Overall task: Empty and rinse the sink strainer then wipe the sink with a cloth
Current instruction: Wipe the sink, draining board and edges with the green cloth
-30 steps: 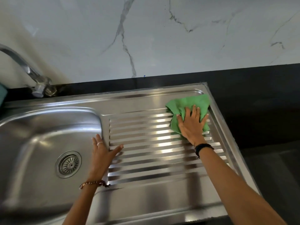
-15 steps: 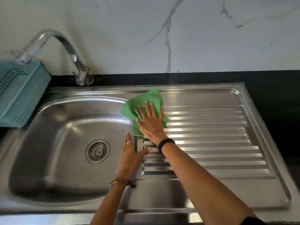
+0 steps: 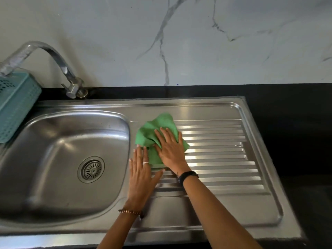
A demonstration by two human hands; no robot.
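The crumpled bright green cloth (image 3: 158,130) is plain, with no print, against the silver-grey stainless steel sink (image 3: 179,108), whose draining board carries a pattern of parallel raised ribs. The round metal strainer (image 3: 91,169) shows a ring of radial slots, and the teal plastic basket (image 3: 17,105) is perforated with small holes in rows. Behind, the wall of white marble (image 3: 215,42) is streaked with thin grey veins — below it runs the plain black surface (image 3: 287,108).

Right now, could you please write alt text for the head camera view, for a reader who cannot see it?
The right hand presses a green cloth flat on the ridged draining board of a steel sink, and the left hand lies flat beside it near the basin edge. The strainer sits in the drain; a tap and a blue basket stand at the left.
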